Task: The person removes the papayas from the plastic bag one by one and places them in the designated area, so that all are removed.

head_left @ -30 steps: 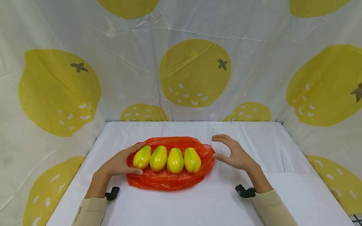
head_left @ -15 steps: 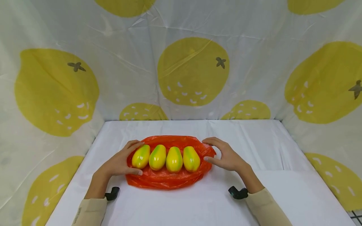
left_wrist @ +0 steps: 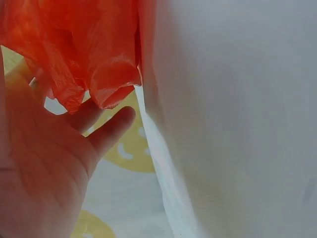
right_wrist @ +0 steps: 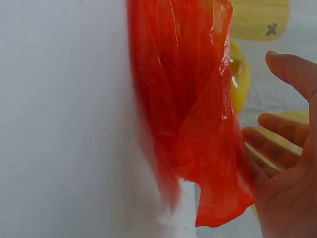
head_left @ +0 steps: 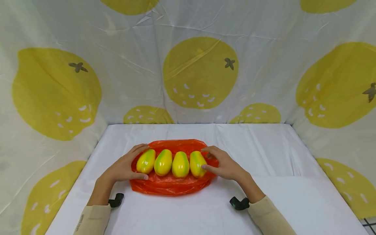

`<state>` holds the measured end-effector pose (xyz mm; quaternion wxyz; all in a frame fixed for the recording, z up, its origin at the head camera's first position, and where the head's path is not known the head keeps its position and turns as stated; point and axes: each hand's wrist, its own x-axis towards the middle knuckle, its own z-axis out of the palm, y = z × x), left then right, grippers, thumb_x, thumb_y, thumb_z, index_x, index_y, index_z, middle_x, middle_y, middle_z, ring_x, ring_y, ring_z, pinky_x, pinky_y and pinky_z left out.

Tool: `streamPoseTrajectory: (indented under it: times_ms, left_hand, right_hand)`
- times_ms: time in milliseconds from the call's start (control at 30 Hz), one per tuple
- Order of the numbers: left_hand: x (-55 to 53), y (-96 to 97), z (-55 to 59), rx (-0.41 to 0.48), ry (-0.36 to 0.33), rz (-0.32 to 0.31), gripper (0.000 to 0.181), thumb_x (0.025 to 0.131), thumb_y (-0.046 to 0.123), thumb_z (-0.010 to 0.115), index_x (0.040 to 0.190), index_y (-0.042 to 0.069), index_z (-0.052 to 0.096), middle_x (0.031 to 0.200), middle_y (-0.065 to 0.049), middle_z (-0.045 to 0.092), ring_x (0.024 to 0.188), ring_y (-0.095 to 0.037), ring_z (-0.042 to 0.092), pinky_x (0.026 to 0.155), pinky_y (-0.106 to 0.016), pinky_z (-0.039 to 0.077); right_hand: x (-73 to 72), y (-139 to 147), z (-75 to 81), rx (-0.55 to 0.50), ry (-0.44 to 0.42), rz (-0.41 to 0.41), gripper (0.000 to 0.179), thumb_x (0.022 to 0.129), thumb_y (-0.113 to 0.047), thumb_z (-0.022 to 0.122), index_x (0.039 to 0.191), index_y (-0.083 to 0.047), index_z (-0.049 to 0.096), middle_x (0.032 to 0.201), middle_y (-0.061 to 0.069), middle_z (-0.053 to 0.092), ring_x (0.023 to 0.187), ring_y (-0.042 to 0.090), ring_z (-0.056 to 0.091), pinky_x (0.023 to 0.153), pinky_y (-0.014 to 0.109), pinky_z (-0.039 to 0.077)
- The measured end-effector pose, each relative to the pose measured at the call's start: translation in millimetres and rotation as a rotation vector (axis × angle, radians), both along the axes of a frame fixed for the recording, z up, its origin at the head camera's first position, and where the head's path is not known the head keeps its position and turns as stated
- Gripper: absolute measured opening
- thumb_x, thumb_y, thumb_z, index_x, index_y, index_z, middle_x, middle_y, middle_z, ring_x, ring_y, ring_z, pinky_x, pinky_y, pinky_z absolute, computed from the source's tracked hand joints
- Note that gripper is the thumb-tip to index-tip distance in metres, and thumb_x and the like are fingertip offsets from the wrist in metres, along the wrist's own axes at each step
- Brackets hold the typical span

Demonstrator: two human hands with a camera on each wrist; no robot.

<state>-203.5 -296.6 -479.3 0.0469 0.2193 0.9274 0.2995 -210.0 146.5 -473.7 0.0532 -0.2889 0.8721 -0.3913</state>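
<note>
Several glossy yellow-green papayas, among them the leftmost one [head_left: 146,161] and the rightmost one [head_left: 198,164], lie in a row on a crumpled red plastic bag [head_left: 170,188]. My left hand [head_left: 124,165] spreads thumb and fingers around the bag's left end, beside the leftmost papaya; the left wrist view shows bag folds [left_wrist: 111,74] hanging over the fingers. At the other end, my right hand [head_left: 224,164] is over the bag's edge, thumb at the rightmost papaya. In the right wrist view its fingers look loosely extended near the bag [right_wrist: 198,114]. Firm grip by either hand is not visible.
A white cloth covers the table [head_left: 188,215]. White curtains printed with yellow lemons [head_left: 201,73] stand behind and at both sides. A black wrist camera [head_left: 116,200] sits on the left wrist and a similar black camera [head_left: 239,203] on the right.
My right hand has moved left, from beside the bag's right end to over it, reaching the rightmost papaya. The left hand and the papayas stay nearly in place.
</note>
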Motion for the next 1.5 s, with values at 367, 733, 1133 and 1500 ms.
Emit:
streamPoseTrajectory:
  times_ms: [367,733,1133,1500]
  left_hand:
    - [1.2,0.0,-1.6,-0.013,-0.002,0.048,0.101,0.064,0.061,0.092,0.148,0.041,0.041,0.148,0.004,0.035,0.123,-0.027,0.056,0.095,-0.054,0.059]
    - [4.8,-2.7,-5.9,0.0,-0.059,0.023,0.121,0.063,0.059,0.092,0.161,0.026,0.029,0.159,-0.001,0.029,0.139,-0.031,0.044,0.099,-0.057,0.057]
    - [-3.0,-3.0,-7.5,-0.022,-0.08,-0.004,0.129,0.06,0.063,0.091,0.163,0.022,0.025,0.166,-0.001,0.022,0.145,-0.031,0.039,0.107,-0.06,0.051]
    - [-2.6,-1.7,-11.5,-0.067,-0.094,0.04,0.131,0.06,0.066,0.09,0.163,0.018,0.025,0.164,-0.007,0.027,0.143,-0.033,0.042,0.107,-0.061,0.05]
  right_hand:
    - [5.5,-13,-7.0,0.089,-0.045,-0.052,0.075,0.084,-0.06,0.077,0.144,-0.024,0.052,0.128,-0.01,0.057,0.109,0.01,0.057,0.091,0.034,0.057]
    - [9.4,-22,-16.0,0.172,-0.091,-0.073,0.094,0.077,-0.067,0.077,0.154,-0.026,0.04,0.153,-0.001,0.047,0.131,0.021,0.051,0.104,0.05,0.054]
    - [8.5,-25,-17.3,0.164,-0.075,-0.062,0.106,0.079,-0.064,0.076,0.163,-0.024,0.026,0.162,0.002,0.039,0.142,0.028,0.044,0.111,0.058,0.048]
    - [8.2,-26,-19.0,0.128,-0.077,-0.044,0.098,0.081,-0.052,0.076,0.161,-0.021,0.03,0.158,-0.001,0.044,0.138,0.023,0.047,0.11,0.052,0.05]
